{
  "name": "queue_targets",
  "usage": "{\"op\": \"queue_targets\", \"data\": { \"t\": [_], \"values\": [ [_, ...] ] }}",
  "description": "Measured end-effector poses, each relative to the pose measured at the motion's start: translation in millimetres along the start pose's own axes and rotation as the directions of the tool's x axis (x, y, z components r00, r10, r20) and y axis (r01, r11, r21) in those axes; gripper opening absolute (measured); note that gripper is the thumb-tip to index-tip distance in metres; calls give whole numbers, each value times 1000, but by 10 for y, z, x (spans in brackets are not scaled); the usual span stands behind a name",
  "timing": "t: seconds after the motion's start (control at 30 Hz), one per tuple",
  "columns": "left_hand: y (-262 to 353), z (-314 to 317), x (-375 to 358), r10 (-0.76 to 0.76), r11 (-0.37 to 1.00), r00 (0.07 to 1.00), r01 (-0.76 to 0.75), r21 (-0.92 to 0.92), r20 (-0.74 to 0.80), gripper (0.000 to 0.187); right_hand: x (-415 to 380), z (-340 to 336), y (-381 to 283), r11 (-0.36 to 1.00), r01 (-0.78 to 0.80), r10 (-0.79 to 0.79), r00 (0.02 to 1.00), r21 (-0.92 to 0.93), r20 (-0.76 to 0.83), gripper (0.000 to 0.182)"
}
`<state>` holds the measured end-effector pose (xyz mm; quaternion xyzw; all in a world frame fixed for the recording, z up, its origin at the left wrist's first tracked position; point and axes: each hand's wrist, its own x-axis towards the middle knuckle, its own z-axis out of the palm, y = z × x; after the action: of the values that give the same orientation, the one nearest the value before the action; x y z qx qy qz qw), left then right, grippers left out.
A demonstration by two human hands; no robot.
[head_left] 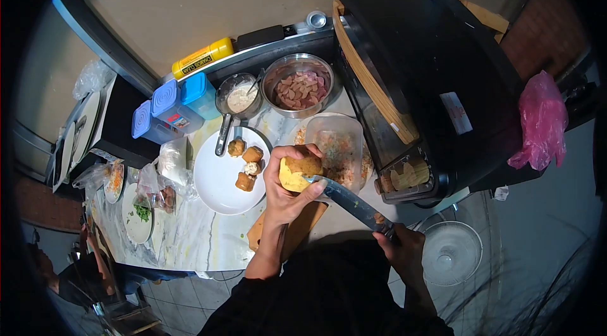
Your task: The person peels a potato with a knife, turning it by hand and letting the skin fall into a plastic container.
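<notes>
A partly peeled potato (294, 174), yellow flesh at its lower left and brown skin at its upper right, is held in my left hand (284, 200). My right hand (404, 248) grips the handle of a knife (354, 204). The blade slants up to the left, and its tip end lies against the potato near my left thumb. Beneath the potato are a clear plastic container (346, 122) and orange and white shreds. Partly hidden under my left wrist is a wooden board (306, 227).
A white plate (215, 184) with browned pieces lies left. Behind stand a steel bowl (297, 60) of sliced meat, a small pan (229, 90) and blue-lidded containers (165, 97). A black oven (436, 51) fills the right. Another person (76, 273) shows at lower left.
</notes>
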<state>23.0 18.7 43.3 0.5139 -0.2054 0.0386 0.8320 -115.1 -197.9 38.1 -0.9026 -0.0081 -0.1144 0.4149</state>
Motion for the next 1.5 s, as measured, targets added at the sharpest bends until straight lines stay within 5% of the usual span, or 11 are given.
{"op": "queue_targets", "data": {
  "t": [1.23, 1.5],
  "values": [
    [-61, 69, -57, 57, 993, 995, -49, 104, -76, 54, 4, 71, 42, 999, -3, 5, 999, 32, -50, 27],
    [-111, 52, -35, 39, 997, 998, -37, 61, -46, 54, -6, 75, 33, 990, -114, 112, 993, 85, 34, 27]
  ]
}}
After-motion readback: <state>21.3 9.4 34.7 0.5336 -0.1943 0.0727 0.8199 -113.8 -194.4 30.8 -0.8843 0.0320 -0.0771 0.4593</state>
